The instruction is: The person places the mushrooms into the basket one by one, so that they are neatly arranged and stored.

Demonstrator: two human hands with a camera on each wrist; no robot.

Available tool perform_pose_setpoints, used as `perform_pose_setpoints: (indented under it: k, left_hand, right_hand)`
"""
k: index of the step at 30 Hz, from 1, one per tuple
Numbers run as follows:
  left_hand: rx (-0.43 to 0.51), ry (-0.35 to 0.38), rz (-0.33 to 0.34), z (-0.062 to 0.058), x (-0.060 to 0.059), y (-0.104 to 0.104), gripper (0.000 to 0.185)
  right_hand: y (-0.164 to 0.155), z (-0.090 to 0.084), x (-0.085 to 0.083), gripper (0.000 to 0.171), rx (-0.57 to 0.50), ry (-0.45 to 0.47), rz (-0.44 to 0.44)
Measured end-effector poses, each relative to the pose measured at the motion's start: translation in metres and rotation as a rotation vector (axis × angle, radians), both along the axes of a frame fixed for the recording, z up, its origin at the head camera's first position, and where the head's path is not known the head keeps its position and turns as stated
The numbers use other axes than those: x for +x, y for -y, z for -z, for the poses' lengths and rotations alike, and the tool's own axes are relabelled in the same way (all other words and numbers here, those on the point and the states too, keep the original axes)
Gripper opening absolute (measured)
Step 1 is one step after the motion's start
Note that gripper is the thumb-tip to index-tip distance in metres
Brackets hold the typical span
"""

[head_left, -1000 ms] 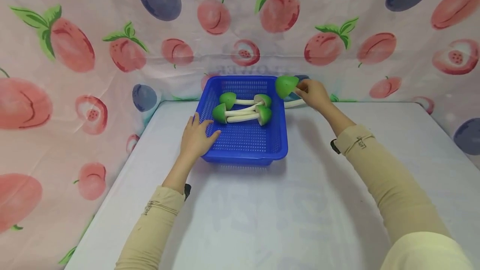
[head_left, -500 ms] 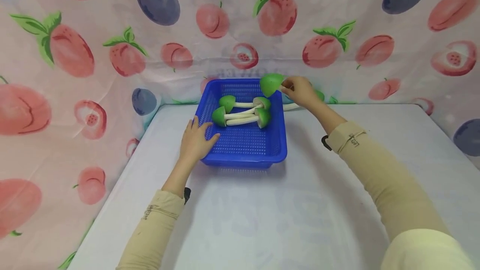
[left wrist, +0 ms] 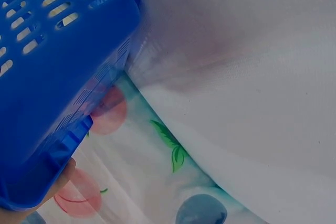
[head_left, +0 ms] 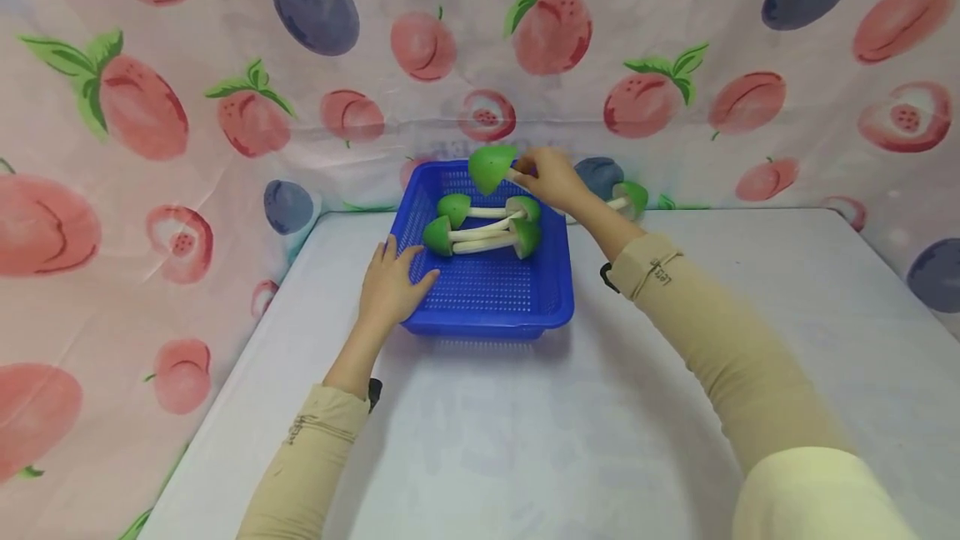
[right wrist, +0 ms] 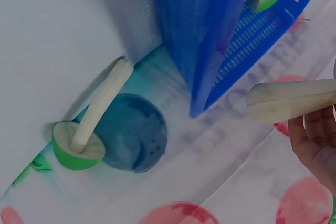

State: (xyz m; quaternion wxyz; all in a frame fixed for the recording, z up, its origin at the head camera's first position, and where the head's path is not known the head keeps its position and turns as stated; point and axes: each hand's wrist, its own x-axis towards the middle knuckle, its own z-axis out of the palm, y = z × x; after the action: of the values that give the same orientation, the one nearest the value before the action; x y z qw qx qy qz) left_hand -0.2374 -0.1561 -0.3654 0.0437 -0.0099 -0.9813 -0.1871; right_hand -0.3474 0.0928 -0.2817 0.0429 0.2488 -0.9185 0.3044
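Observation:
My right hand pinches the white stem of a toy mushroom with a green cap, held over the back of the blue plastic basket. In the right wrist view the stem's free end sticks out past my fingers. Several similar mushrooms lie inside the basket, caps at opposite ends. On the left, my left hand holds the basket's left rim, its thumb toward the inside. The left wrist view shows the basket's outer wall and a fingertip at the rim.
Another green-capped mushroom lies on the white table right of the basket, near the back edge, partly behind my right arm. A fruit-printed cloth hangs behind the table and along its left side.
My right hand has carried the mushroom leftward, from beyond the basket's right rim to over its back part. More of the mushroom on the table now shows. The left hand stays at the rim.

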Motion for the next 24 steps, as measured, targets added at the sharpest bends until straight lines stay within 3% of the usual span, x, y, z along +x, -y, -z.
perform_pose_setpoints:
  k: [5,9,24]
  left_hand:
    - [0.002,0.002,0.001,-0.001,0.0,0.0,0.059]
    - [0.005,0.005,0.003,-0.001,-0.001,-0.001,0.06]
    - [0.035,-0.046,0.006,0.0,0.0,0.001,0.08]
  right_hand:
    - [0.015,-0.002,0.002,0.026,-0.01,-0.018,-0.027]
    - [0.026,-0.001,0.002,0.026,-0.023,0.02,-0.04]
    - [0.066,0.016,0.007,0.024,-0.124,0.082,-0.071]
